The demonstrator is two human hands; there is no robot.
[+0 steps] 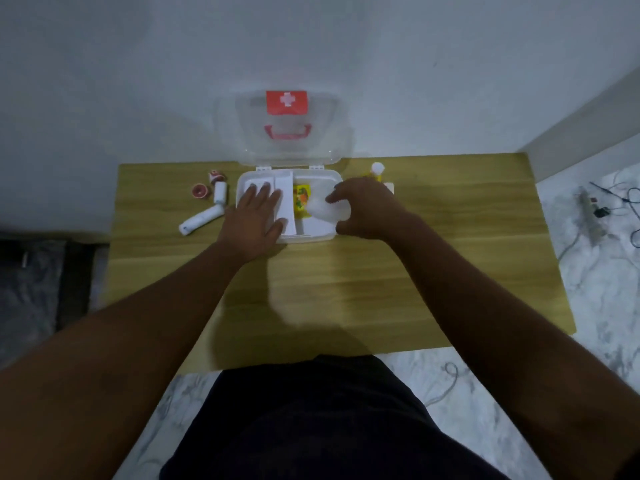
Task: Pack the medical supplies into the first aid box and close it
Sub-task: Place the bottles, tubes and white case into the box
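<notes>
**Red, white and yellow on a pale wood table**

The table (346, 271) is light yellowish wood with a fine straight grain. At its far edge the first aid box (311, 237) is white, its raised lid (242, 133) clear and colourless, bearing a red label with a white cross (286, 101) and a red handle (287, 132). Inside lie white packets (285, 188) and a yellow packet with an orange and green print (301, 198). Toward the far left corner are two white tubes (201, 220) and two small red-and-white rolls (201, 191). Right of the box stands a yellow bottle with a white cap (377, 169). The floor (606, 271) is white marbled with grey veins; the person's clothing (329, 427) is black.
</notes>
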